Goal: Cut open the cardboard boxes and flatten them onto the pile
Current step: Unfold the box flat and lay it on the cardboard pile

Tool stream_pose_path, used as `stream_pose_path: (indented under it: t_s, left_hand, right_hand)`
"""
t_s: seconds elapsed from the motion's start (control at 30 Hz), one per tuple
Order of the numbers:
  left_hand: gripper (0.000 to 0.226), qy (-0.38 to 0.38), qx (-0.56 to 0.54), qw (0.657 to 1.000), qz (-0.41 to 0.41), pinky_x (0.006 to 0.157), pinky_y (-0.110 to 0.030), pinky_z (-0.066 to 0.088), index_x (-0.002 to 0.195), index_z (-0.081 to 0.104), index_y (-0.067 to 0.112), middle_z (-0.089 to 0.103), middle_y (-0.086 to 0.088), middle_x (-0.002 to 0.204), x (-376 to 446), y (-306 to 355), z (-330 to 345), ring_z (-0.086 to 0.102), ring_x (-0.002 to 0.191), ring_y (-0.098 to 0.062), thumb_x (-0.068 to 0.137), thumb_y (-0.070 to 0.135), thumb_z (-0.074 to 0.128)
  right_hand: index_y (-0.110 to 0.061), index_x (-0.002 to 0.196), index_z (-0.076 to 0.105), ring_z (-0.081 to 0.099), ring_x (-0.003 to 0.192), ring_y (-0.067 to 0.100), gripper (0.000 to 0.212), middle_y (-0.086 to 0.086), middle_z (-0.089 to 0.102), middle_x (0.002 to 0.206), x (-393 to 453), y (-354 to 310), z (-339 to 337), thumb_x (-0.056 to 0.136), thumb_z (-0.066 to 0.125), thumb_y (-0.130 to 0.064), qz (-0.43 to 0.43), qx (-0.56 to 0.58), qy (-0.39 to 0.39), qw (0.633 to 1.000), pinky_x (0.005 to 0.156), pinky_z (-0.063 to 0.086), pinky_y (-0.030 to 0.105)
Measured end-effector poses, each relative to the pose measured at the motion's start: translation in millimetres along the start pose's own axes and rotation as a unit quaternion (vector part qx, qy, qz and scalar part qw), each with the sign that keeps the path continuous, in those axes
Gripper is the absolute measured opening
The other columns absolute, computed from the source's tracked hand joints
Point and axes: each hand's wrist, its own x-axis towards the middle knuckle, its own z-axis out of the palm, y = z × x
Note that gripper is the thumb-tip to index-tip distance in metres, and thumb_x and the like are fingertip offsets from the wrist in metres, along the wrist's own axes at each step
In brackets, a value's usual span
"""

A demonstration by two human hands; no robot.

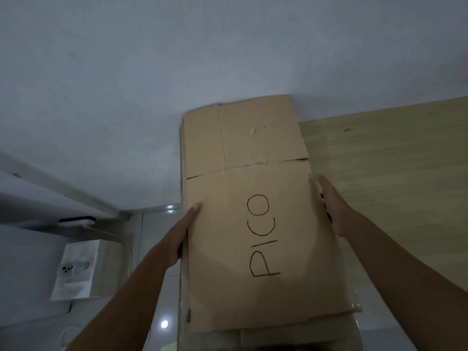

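A flat brown cardboard box with "PICO" written on it in black pen lies on top of a pile of more flat cardboard. The pile sits near a grey wall, next to a pale wooden board.

The left hand lies along the left edge of the box, fingers mostly straight, thumb on top. The right hand is at the right edge, fingers hooked round it. Each hand holds its own side, so the hands are far apart.

The box looks light and thin. It is stiff across the flat parts but will likely bend at the fold lines, like the one near the top. Holding both long sides near the middle seems best, so it does not flop. The edges could slide on the smooth cardboard below.

A white packet lies on the floor at the left.
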Motion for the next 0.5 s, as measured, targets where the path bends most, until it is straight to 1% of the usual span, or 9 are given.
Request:
stream_pose_path:
  t_s: [0.07, 0.17, 0.2, 0.23, 0.27, 0.33, 0.37, 0.43, 0.5]
  left_hand:
    - [0.063, 0.001, -0.008, 1.0, 0.005, 0.079, -0.037, 0.055, 0.119, 0.065, 0.027, 0.074, -0.001, 0.113, 2.2, -1.4, 1.0, 0.069, 0.107, -0.022, 0.076, 0.072, 0.064]
    - [0.075, 0.005, 0.001, 1.0, 0.002, 0.083, -0.04, 0.055, 0.125, 0.064, 0.028, 0.073, -0.002, 0.116, 6.0, -2.3, -2.3, 0.069, 0.108, -0.024, 0.069, 0.078, 0.07]
    - [0.083, 0.008, 0.005, 1.0, -0.002, 0.086, -0.041, 0.056, 0.127, 0.064, 0.029, 0.074, -0.002, 0.117, 8.8, -3.6, -3.8, 0.069, 0.108, -0.024, 0.064, 0.082, 0.073]
    - [0.088, 0.008, 0.009, 1.0, -0.005, 0.089, -0.043, 0.056, 0.129, 0.064, 0.028, 0.075, -0.002, 0.116, 11.5, -4.6, -5.8, 0.07, 0.108, -0.024, 0.061, 0.083, 0.075]
    - [0.088, 0.007, 0.01, 1.0, -0.003, 0.091, -0.045, 0.057, 0.128, 0.065, 0.027, 0.076, -0.001, 0.114, 11.7, -5.3, -6.7, 0.071, 0.107, -0.024, 0.06, 0.082, 0.076]
    - [0.087, 0.009, 0.009, 1.0, -0.001, 0.094, -0.046, 0.056, 0.127, 0.066, 0.025, 0.077, 0.0, 0.112, 11.9, -6.2, -8.5, 0.072, 0.106, -0.024, 0.06, 0.08, 0.079]
    - [0.091, 0.012, 0.008, 1.0, -0.005, 0.096, -0.047, 0.055, 0.127, 0.067, 0.025, 0.076, 0.001, 0.112, 13.4, -8.2, -9.9, 0.071, 0.107, -0.024, 0.056, 0.081, 0.08]
    - [0.1, 0.016, 0.007, 1.0, -0.008, 0.098, -0.048, 0.055, 0.129, 0.066, 0.026, 0.076, 0.001, 0.115, 15.3, -10.9, -10.2, 0.071, 0.109, -0.024, 0.048, 0.083, 0.082]
    - [0.106, 0.03, 0.007, 1.0, -0.002, 0.091, -0.046, 0.057, 0.13, 0.064, 0.024, 0.075, -0.001, 0.116, 14.4, -10.9, -4.5, 0.071, 0.107, -0.025, 0.044, 0.083, 0.083]
  right_hand:
    - [-0.032, 0.139, 0.059, 0.057, 0.125, 0.021, 0.11, -0.004, 0.062, 0.136, 4.3, 4.4, 4.9, 0.051, 0.063, -0.097, 0.003, -0.038, -0.014, 0.999, 0.116, 0.035, 0.046]
    - [-0.023, 0.156, 0.032, 0.049, 0.134, 0.026, 0.144, 0.001, 0.048, 0.15, 10.1, 9.0, 18.3, 0.039, 0.067, -0.099, 0.026, -0.082, -0.013, 0.996, 0.116, 0.035, 0.048]
    - [-0.02, 0.158, 0.025, 0.048, 0.136, 0.027, 0.148, 0.002, 0.045, 0.152, 9.5, 8.7, 20.0, 0.039, 0.068, -0.098, 0.029, -0.094, -0.004, 0.995, 0.115, 0.036, 0.049]
    - [-0.019, 0.157, 0.026, 0.051, 0.133, 0.028, 0.148, 0.003, 0.047, 0.151, 8.3, 7.9, 20.5, 0.039, 0.071, -0.096, 0.029, -0.102, -0.003, 0.994, 0.113, 0.04, 0.05]
    - [-0.019, 0.154, 0.035, 0.057, 0.127, 0.027, 0.143, 0.004, 0.054, 0.146, 9.3, 7.4, 18.1, 0.039, 0.073, -0.094, 0.029, -0.1, -0.012, 0.994, 0.109, 0.044, 0.049]
    - [-0.022, 0.137, 0.06, 0.069, 0.11, 0.023, 0.121, 0.002, 0.071, 0.125, 7.9, 3.4, 10.3, 0.038, 0.076, -0.091, 0.01, -0.069, -0.034, 0.997, 0.103, 0.051, 0.045]
    - [-0.023, 0.13, 0.067, 0.071, 0.105, 0.022, 0.114, 0.001, 0.074, 0.116, 8.4, 1.8, 5.7, 0.039, 0.076, -0.091, -0.001, -0.046, -0.036, 0.998, 0.102, 0.051, 0.043]
    - [-0.025, 0.125, 0.07, 0.072, 0.103, 0.022, 0.108, 0.0, 0.076, 0.111, 9.2, -1.2, 1.8, 0.041, 0.074, -0.092, -0.006, -0.023, -0.034, 0.999, 0.101, 0.052, 0.041]
    - [-0.025, 0.126, 0.069, 0.072, 0.104, 0.023, 0.1, 0.002, 0.076, 0.111, 8.9, -1.7, 1.9, 0.049, 0.074, -0.089, -0.007, -0.017, -0.06, 0.998, 0.101, 0.052, 0.042]
